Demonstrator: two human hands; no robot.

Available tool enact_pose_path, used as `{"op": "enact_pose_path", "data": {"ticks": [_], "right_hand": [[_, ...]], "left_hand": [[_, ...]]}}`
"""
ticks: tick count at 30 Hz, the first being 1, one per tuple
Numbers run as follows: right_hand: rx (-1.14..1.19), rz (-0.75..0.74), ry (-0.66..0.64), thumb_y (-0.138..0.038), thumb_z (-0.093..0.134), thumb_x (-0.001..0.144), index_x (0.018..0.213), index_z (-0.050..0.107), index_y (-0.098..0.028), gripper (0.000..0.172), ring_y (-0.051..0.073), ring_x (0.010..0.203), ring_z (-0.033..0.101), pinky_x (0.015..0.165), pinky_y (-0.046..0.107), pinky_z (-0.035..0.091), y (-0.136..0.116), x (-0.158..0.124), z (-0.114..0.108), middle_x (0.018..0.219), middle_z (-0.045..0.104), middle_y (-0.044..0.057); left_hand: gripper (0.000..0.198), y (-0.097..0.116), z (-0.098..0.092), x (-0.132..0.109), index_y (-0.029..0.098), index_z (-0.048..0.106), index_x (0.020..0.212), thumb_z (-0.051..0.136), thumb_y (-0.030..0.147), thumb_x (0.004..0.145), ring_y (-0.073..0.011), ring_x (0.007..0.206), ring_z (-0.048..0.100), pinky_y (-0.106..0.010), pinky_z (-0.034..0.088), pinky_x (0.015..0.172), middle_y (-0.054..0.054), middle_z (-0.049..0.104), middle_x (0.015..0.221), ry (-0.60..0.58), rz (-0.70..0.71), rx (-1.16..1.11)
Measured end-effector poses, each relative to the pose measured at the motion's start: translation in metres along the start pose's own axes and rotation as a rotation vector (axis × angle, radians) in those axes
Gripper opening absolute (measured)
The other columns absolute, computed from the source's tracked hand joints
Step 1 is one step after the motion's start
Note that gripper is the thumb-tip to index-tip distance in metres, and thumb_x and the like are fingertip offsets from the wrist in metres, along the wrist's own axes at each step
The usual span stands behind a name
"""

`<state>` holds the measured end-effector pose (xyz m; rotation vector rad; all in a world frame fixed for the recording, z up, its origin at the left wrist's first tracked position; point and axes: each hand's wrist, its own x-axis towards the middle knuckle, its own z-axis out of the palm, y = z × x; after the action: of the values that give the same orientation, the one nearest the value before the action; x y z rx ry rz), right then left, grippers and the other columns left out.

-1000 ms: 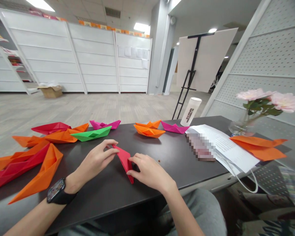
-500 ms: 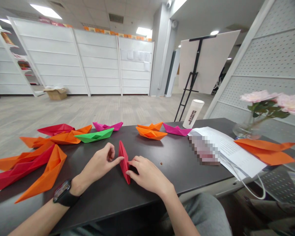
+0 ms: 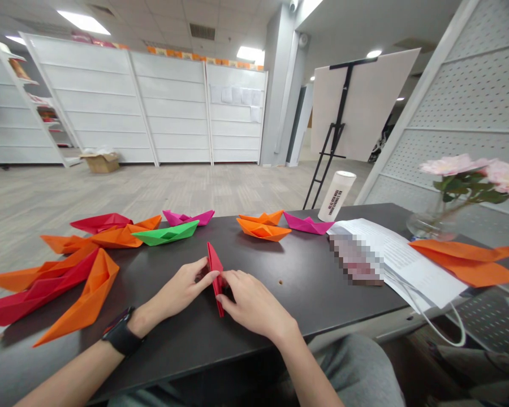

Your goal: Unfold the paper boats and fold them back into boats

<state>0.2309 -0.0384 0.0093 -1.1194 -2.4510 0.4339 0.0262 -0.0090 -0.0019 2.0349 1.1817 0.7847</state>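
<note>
A red folded-paper boat stands narrow and on edge on the dark table in front of me, pressed nearly flat. My left hand, with a black watch on the wrist, grips it from the left, thumb across its upper edge and fingers against its side. From the right, my right hand pinches the same boat, thumb low and index finger higher up. Behind the left hand sits a green paper boat. Two orange paper boats stand beyond the right hand.
More boats crowd the left, including an orange one and a red one. Purple boats sit at the back edge. To the right are a white cup, printed sheets, orange paper and a flower vase.
My left hand has shifted right and closed its fingers against the red boat's left side. The right hand stays on the boat. The view has shifted slightly.
</note>
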Motion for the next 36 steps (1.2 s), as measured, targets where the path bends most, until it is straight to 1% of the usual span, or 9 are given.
{"op": "enact_pose_path", "data": {"ticks": [4,8,13,15,18,22,25,31,36], "right_hand": [[0.064,0.036,0.007,-0.023,0.053,0.093,0.135,0.046,-0.014,0.043,0.026,0.104,0.064,0.089,0.037,0.049,-0.002,0.0,-0.001,0.118,0.066,0.013],[0.104,0.043,-0.002,-0.021,0.05,0.092,0.143,0.038,-0.015,0.053,0.027,0.108,0.064,0.091,0.037,0.048,-0.002,-0.001,-0.001,0.122,0.065,0.015],[0.085,0.126,0.062,-0.013,0.047,0.085,0.154,0.017,-0.012,0.076,0.027,0.107,0.065,0.09,0.036,0.048,-0.004,0.002,0.005,0.125,0.065,0.017],[0.079,0.221,0.13,-0.012,0.046,0.084,0.151,0.026,-0.012,0.07,0.027,0.102,0.068,0.085,0.035,0.049,-0.006,0.004,0.008,0.121,0.067,0.016],[0.097,0.299,0.218,-0.013,0.046,0.086,0.129,0.052,-0.017,0.043,0.024,0.092,0.069,0.077,0.031,0.047,-0.009,0.007,0.013,0.108,0.071,0.01],[0.061,0.368,0.304,-0.016,0.047,0.089,0.094,0.059,-0.02,0.014,0.021,0.08,0.068,0.068,0.028,0.043,-0.008,0.01,0.017,0.089,0.071,0.006],[0.029,0.437,0.338,-0.016,0.047,0.089,0.08,0.055,-0.021,0.013,0.02,0.074,0.067,0.064,0.028,0.04,-0.005,0.01,0.019,0.08,0.069,0.005],[0.092,0.402,0.363,-0.011,0.048,0.087,0.098,0.056,-0.021,0.016,0.02,0.079,0.068,0.068,0.027,0.044,-0.003,0.01,0.022,0.09,0.07,0.005],[-0.057,0.471,0.321,-0.004,0.046,0.085,0.09,0.059,-0.019,0.021,0.022,0.085,0.064,0.074,0.03,0.047,0.005,0.01,0.024,0.09,0.067,0.007]], "left_hand": [[0.029,-0.004,0.002,0.0,0.02,0.058,0.097,0.047,0.047,0.096,-0.0215,0.085,0.068,-0.03,0.053,0.076,-0.005,0.071,0.096,-0.038,0.013,-0.087],[0.027,-0.005,0.002,0.001,0.02,0.057,0.093,0.047,0.044,0.097,-0.019,0.079,0.066,-0.028,0.052,0.07,-0.003,0.07,0.089,-0.045,0.024,-0.088],[0.025,0.001,0.001,0.0,0.02,0.056,0.092,0.045,0.042,0.098,-0.0177,0.077,0.063,-0.028,0.051,0.071,-0.002,0.068,0.088,-0.03,0.036,-0.066],[0.025,0.003,0.001,0.0,0.02,0.056,0.095,0.044,0.042,0.098,-0.0192,0.079,0.063,-0.03,0.052,0.074,-0.004,0.068,0.09,-0.021,0.044,-0.071],[0.024,0.004,0.002,-0.001,0.02,0.057,0.1,0.044,0.04,0.098,-0.021,0.084,0.064,-0.033,0.051,0.079,-0.006,0.069,0.095,0.003,0.064,-0.034],[0.023,0.003,0.001,-0.002,0.02,0.053,0.082,0.044,0.036,0.097,-0.0183,0.071,0.06,-0.029,0.048,0.068,-0.002,0.065,0.078,0.113,0.048,0.14],[0.023,0.003,0.001,-0.003,0.021,0.048,0.077,0.044,0.034,0.096,-0.0161,0.061,0.056,-0.027,0.044,0.059,0.002,0.058,0.067,0.185,0.014,0.227],[0.005,-0.003,0.002,-0.004,0.021,0.054,0.092,0.053,0.025,0.088,-0.0172,0.074,0.064,-0.028,0.052,0.069,-0.001,0.065,0.085,0.113,0.151,0.221],[0.008,-0.015,0.001,-0.001,0.02,0.058,0.09,0.054,0.019,0.083,-0.0174,0.073,0.066,-0.028,0.055,0.067,-0.001,0.066,0.084,0.243,0.152,0.282]]}}
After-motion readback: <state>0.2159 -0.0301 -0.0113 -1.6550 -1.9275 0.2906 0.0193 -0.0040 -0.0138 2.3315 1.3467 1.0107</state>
